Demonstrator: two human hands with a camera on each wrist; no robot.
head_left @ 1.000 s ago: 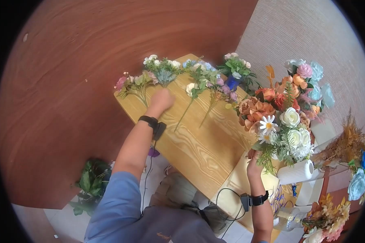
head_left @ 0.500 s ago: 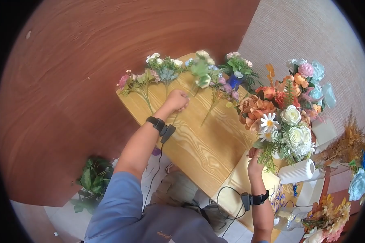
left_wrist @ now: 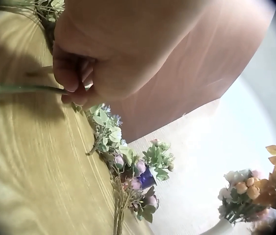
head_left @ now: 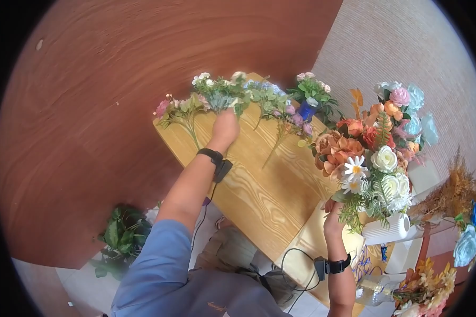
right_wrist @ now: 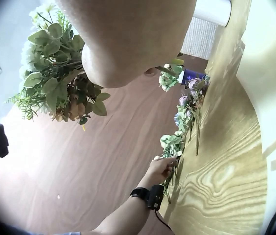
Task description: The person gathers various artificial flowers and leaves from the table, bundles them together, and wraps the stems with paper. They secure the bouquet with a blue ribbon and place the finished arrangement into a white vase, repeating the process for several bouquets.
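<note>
Left hand (head_left: 226, 129) pinched a thin green stem (left_wrist: 28, 89) over the yellow-wood bench (head_left: 269, 195); right hand (head_left: 333, 221) clutched orange-and-white flowers (head_left: 384, 159), probably keeping 'em bunched.

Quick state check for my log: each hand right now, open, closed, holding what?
Left hand: closed, pinching a green stem.
Right hand: holding the mixed bouquet; fingers mostly hidden.

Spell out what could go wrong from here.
The stem pinched in the left hand could snag on the flowers lying close by and drag them along. The bouquet held in the right hand is bushy, its blooms spreading well beyond the hand, so it might tip or slip if the grip loosens.
</note>
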